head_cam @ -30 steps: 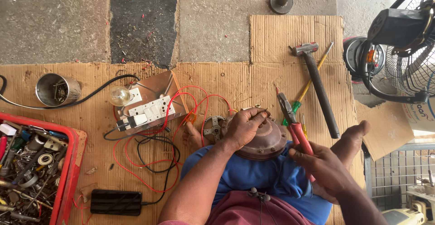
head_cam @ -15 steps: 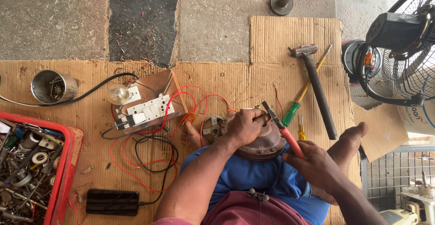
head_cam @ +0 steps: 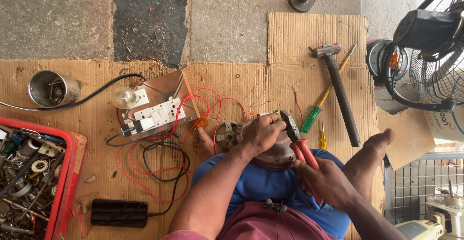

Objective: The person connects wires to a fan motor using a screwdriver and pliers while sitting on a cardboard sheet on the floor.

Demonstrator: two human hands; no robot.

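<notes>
Pliers with red handles (head_cam: pixel 300 148), gripped in the right hand (head_cam: pixel 325 182), bite beside the left hand (head_cam: pixel 261 133) clasping the round brown metal motor housing (head_cam: pixel 270 154) in the lap; wiring looks unfinished.

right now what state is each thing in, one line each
left hand: gripping the motor
fan motor: on the lap, held
right hand: closed on the pliers' handles
red-handled pliers: held, nose at the motor
light bulb: unlit, on the switch board
hammer: lying flat, untouched
green screwdriver: lying beside the hammer
steel cup: tipped on its side
red tray: filled with metal parts
</notes>
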